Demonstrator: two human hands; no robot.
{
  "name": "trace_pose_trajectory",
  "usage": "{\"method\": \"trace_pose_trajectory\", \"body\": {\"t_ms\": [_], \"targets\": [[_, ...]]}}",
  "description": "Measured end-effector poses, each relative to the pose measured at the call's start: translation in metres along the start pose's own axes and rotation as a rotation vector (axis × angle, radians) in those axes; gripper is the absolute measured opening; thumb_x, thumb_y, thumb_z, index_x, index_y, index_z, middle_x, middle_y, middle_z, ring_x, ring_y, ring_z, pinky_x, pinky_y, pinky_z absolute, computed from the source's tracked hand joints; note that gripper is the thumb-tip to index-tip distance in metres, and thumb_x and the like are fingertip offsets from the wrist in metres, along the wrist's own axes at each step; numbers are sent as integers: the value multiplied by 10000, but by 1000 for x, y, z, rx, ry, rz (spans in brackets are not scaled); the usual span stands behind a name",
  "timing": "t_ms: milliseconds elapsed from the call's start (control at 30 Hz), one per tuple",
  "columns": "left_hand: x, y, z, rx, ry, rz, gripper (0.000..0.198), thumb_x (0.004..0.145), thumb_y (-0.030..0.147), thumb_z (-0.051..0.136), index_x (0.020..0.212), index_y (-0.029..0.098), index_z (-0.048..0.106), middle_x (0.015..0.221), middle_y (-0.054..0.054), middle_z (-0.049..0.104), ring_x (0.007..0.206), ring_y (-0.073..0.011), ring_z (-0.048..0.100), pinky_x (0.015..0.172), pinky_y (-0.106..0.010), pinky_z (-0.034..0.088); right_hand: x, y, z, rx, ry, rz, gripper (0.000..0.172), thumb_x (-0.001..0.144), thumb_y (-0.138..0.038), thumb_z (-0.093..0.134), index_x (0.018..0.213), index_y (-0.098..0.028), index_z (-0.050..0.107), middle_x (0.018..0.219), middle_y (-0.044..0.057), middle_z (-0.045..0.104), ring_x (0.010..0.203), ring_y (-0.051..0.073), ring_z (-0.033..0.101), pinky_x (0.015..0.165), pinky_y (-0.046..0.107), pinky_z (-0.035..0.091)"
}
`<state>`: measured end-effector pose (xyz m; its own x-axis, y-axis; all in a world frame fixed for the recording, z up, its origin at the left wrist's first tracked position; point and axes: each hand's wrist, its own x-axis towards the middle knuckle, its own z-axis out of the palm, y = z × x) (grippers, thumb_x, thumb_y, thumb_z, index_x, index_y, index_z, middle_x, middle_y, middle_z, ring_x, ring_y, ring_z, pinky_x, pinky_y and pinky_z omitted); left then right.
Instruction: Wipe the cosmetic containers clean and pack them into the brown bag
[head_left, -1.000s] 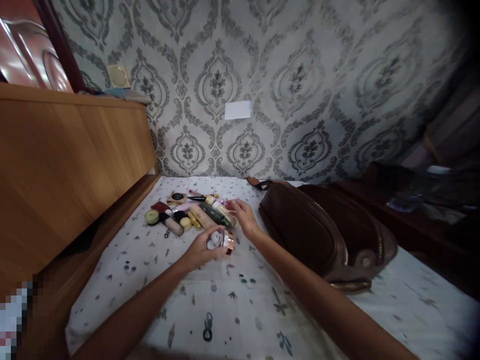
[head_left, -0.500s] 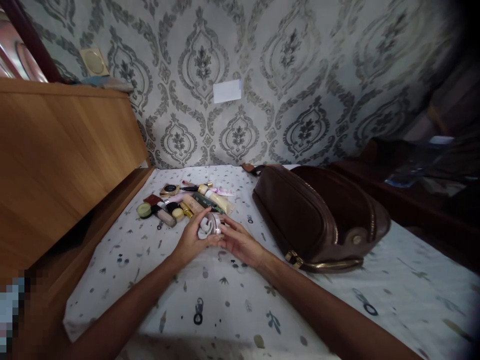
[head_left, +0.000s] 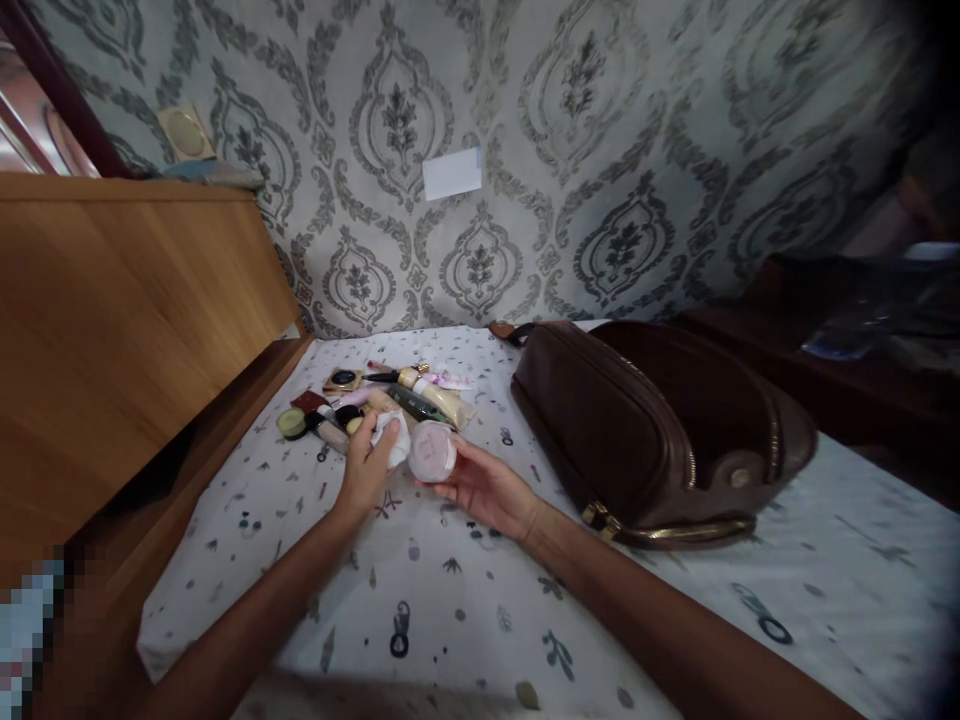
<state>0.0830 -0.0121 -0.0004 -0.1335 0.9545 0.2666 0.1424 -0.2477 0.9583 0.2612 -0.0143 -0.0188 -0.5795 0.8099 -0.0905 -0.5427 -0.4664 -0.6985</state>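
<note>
In my right hand [head_left: 487, 488] is a small round cosmetic jar [head_left: 433, 452], clear-walled and pale pink, its round face turned toward me. My left hand [head_left: 366, 465] grips a crumpled white wipe [head_left: 391, 438] just left of the jar, with a narrow gap between them. Both hands are raised over the patterned white sheet [head_left: 450, 640]. Just beyond them lies a loose pile of makeup, including a dark green tube [head_left: 416, 403], a cream tube [head_left: 446, 403], a round green pot [head_left: 292, 424] and a compact [head_left: 343, 380].
A brown leather bag [head_left: 600, 430] with its zip undone lies on the sheet to the right. The wooden cabinet [head_left: 135, 320] borders the left side. Behind is a patterned wall [head_left: 525, 180] with a white card [head_left: 452, 174] on it. Dark furniture stands far right.
My left hand has drawn away to the left with the wipe, off the jar. The jar has turned so its round face shows, held by my right hand alone.
</note>
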Motion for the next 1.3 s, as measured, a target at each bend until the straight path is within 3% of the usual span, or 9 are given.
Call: {"method": "trace_pose_trajectory", "body": {"t_ms": [67, 167, 300, 433, 667, 867, 1167, 1300], "targets": [[5, 2, 4, -2, 22, -2, 386, 884, 562, 562, 987, 190, 569, 825, 10, 578, 674, -121, 552, 554, -202, 459, 0, 1, 1, -9, -8, 5, 337, 864, -406, 684, 1110, -186, 614, 965, 57, 726, 801, 166, 725, 688, 231, 553], [6, 6, 15, 88, 38, 92, 387, 907, 566, 535, 1009, 198, 599, 913, -23, 610, 853, -167, 593, 753, -258, 498, 0, 2, 1, -9, -23, 2, 370, 832, -415, 724, 1108, -192, 616, 949, 45, 723, 808, 169, 722, 729, 255, 562], [-8, 7, 28, 242, -94, 336, 482, 980, 579, 355, 1119, 203, 622, 1088, -84, 597, 1094, -225, 549, 1011, -365, 417, 0, 2, 0, 23, -29, -51, 334, 807, -406, 762, 1042, -206, 634, 874, 4, 706, 781, 138, 692, 701, 250, 567], [-16, 4, 28, 302, -142, 396, 471, 1026, 461, 275, 1269, 212, 593, 1190, -96, 505, 1184, -219, 486, 1088, -395, 353, -1, 2, -1, 47, -34, -69, 349, 774, -397, 795, 1028, -207, 648, 891, -4, 705, 790, 132, 685, 684, 243, 577], [-12, 5, 18, 395, -86, 415, 344, 981, 328, 422, 1274, 216, 562, 1181, -89, 583, 1132, -239, 535, 1007, -400, 412, -1, 2, -2, 20, -54, -47, 360, 843, -416, 725, 1123, -209, 633, 933, 27, 722, 785, 148, 709, 688, 244, 580], [-10, 8, 14, 375, -71, 439, 145, 919, 243, 486, 962, 205, 620, 918, -33, 642, 891, -196, 601, 820, -314, 468, -2, 2, -2, -46, -47, -70, 450, 808, -466, 751, 1148, -202, 622, 923, 27, 712, 772, 153, 707, 684, 258, 590], [-21, 14, 13, 358, -178, 548, 194, 963, 249, 509, 1106, 237, 638, 1017, -27, 671, 961, -184, 614, 879, -311, 469, 1, 6, -5, -14, -24, -80, 374, 821, -461, 744, 1070, -197, 657, 913, 22, 711, 794, 137, 688, 700, 255, 589], [-23, 13, 13, 373, -234, 610, 149, 949, 225, 545, 1068, 234, 634, 956, -14, 665, 886, -163, 618, 813, -276, 479, 2, 4, -6, 41, 6, -43, 331, 861, -475, 697, 1020, -186, 676, 883, 25, 718, 769, 127, 687, 693, 237, 581]]}}
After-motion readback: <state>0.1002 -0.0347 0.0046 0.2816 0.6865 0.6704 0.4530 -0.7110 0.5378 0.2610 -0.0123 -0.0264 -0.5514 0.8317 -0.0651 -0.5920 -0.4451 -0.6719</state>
